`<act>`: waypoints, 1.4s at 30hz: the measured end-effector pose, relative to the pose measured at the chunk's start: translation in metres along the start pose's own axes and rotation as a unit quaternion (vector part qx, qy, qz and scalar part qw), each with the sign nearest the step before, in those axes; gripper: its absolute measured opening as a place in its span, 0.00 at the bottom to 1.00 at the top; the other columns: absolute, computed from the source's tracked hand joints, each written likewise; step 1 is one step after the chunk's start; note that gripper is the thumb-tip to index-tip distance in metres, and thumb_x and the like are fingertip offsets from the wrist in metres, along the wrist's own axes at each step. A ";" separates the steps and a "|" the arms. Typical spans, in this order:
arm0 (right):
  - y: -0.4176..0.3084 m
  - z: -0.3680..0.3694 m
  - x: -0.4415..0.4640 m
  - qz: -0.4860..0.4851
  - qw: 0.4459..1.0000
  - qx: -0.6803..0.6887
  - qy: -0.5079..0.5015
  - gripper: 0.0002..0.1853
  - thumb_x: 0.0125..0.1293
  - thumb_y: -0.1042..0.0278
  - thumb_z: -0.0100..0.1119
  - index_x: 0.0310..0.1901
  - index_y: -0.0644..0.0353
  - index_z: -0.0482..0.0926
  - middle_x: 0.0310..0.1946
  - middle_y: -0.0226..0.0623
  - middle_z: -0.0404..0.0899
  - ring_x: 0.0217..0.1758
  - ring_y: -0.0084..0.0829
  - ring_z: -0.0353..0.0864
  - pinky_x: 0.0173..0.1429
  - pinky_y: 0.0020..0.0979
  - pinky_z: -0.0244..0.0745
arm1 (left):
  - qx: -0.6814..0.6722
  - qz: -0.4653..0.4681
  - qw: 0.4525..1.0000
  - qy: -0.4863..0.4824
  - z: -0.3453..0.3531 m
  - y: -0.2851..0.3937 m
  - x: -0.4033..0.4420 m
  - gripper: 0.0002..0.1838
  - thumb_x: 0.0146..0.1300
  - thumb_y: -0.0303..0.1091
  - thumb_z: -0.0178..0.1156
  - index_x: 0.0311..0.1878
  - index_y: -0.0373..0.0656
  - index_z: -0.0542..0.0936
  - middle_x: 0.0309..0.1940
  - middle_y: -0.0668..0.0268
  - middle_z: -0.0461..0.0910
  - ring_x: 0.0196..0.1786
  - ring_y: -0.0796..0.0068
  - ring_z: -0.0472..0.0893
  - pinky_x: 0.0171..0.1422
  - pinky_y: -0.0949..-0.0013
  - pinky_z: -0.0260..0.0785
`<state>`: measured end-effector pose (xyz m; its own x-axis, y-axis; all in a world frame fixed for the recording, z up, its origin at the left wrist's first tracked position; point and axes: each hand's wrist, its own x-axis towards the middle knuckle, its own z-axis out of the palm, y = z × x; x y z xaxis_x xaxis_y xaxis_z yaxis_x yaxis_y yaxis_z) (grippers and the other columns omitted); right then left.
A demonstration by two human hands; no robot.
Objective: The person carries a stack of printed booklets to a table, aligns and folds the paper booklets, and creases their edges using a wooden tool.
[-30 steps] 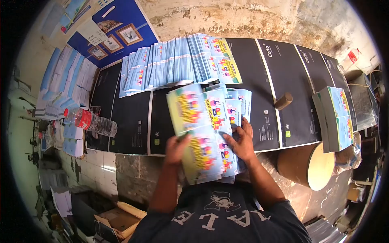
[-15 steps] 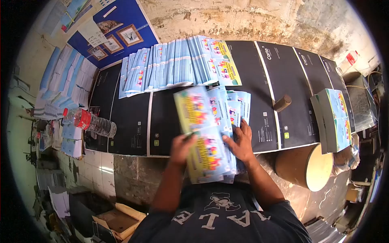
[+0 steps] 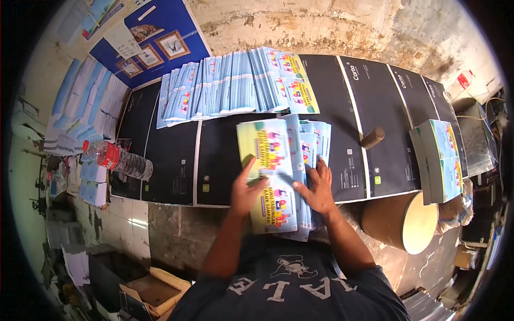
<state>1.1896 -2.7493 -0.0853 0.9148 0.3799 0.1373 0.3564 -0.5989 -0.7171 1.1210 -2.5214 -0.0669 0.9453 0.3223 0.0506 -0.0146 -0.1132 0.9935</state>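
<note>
A light-blue and yellow booklet [image 3: 276, 200], its colourful cover printed twice, lies tilted over a fanned pile of similar booklets [image 3: 309, 147] at the table's front edge. My left hand [image 3: 248, 191] grips its left edge, with the thumb and a finger over the cover. On the pile's right side rests my right hand [image 3: 318, 191], its fingers curled over the booklets and its thumb at the top booklet's right edge. The undersides of both hands' grips are hidden. Behind them a long overlapping row of the same booklets [image 3: 230, 85] lies along the back.
Black boards marked Carta [image 3: 375, 91] cover the table. A short wooden cylinder [image 3: 373, 137] stands right of the pile. Thick booklet stacks [image 3: 436, 160] sit at the right end. A plastic bottle [image 3: 118, 160] lies at the left, near stacked paper [image 3: 88, 101]. A drum [image 3: 401, 222] stands below.
The top booklet has shifted slightly right and straightened over the pile, and its blur is less. My left hand has moved a little right; the right hand has stayed in place.
</note>
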 end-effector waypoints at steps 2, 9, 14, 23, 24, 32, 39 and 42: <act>-0.003 -0.003 0.001 -0.011 0.999 -0.039 -0.013 0.43 0.57 0.32 0.69 0.58 0.68 0.76 0.67 0.66 0.62 0.80 0.61 0.47 0.79 0.64 0.37 | -0.047 -0.012 0.999 -0.014 0.015 -0.002 -0.001 0.34 0.69 0.26 0.63 0.76 0.37 0.64 0.66 0.58 0.75 0.63 0.76 0.75 0.68 0.69 0.68; -0.008 -0.003 0.003 0.007 1.000 -0.005 -0.007 0.38 0.57 0.37 0.71 0.55 0.67 0.77 0.67 0.66 0.63 0.80 0.60 0.48 0.79 0.61 0.37 | -0.154 -0.031 0.986 0.047 -0.065 -0.023 -0.001 0.35 0.71 0.19 0.53 0.80 0.39 0.57 0.69 0.56 0.72 0.66 0.72 0.74 0.70 0.67 0.67; -0.011 -0.001 -0.004 -0.017 0.996 -0.085 0.002 0.42 0.54 0.44 0.76 0.62 0.65 0.71 0.70 0.66 0.58 0.80 0.62 0.48 0.79 0.63 0.39 | -0.309 -0.048 0.947 0.069 -0.106 0.010 -0.008 0.37 0.67 0.18 0.52 0.79 0.35 0.57 0.72 0.50 0.69 0.71 0.64 0.72 0.76 0.61 0.63; -0.010 -0.009 0.007 -0.126 0.976 -0.120 -0.131 0.20 0.71 0.54 0.57 0.61 0.48 0.82 0.80 0.41 0.53 0.85 0.53 0.40 0.80 0.67 0.31 | -0.154 -0.018 0.988 -0.020 -0.028 -0.011 -0.003 0.40 0.66 0.19 0.61 0.79 0.37 0.57 0.70 0.57 0.71 0.68 0.70 0.73 0.73 0.64 0.65; -0.009 -0.010 0.010 -0.095 0.986 -0.047 -0.127 0.20 0.73 0.52 0.54 0.57 0.53 0.84 0.80 0.40 0.54 0.85 0.51 0.39 0.81 0.65 0.29 | -0.130 -0.026 0.991 -0.032 -0.021 -0.006 -0.002 0.40 0.66 0.20 0.64 0.79 0.37 0.57 0.68 0.58 0.73 0.66 0.72 0.74 0.71 0.65 0.67; -0.004 -0.009 0.016 -0.034 0.990 0.105 -0.088 0.25 0.67 0.46 0.65 0.51 0.62 0.86 0.74 0.49 0.65 0.84 0.51 0.44 0.82 0.58 0.29 | -0.186 -0.099 0.977 -0.011 0.009 -0.015 -0.002 0.24 0.73 0.30 0.60 0.69 0.36 0.70 0.59 0.59 0.79 0.59 0.76 0.77 0.64 0.69 0.70; -0.007 -0.011 0.015 -0.083 0.993 0.053 -0.073 0.29 0.67 0.44 0.65 0.57 0.62 0.83 0.72 0.50 0.68 0.83 0.52 0.47 0.81 0.59 0.32 | -0.163 -0.179 0.969 -0.058 0.012 0.005 -0.003 0.14 0.73 0.36 0.62 0.52 0.34 0.82 0.41 0.64 0.86 0.40 0.81 0.83 0.46 0.73 0.77; -0.009 -0.011 0.017 -0.068 0.992 0.079 -0.076 0.30 0.67 0.44 0.64 0.56 0.65 0.83 0.71 0.51 0.67 0.83 0.53 0.47 0.81 0.60 0.32 | -0.123 -0.151 0.980 -0.028 0.010 0.000 -0.005 0.14 0.73 0.37 0.63 0.50 0.34 0.83 0.39 0.65 0.86 0.39 0.79 0.84 0.45 0.71 0.78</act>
<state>1.2044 -2.7449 -0.0688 0.8173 0.5578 0.1445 0.4288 -0.4213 -0.7991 1.1195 -2.5319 -0.0681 0.9351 0.2531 -0.2480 0.1965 0.2121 0.9573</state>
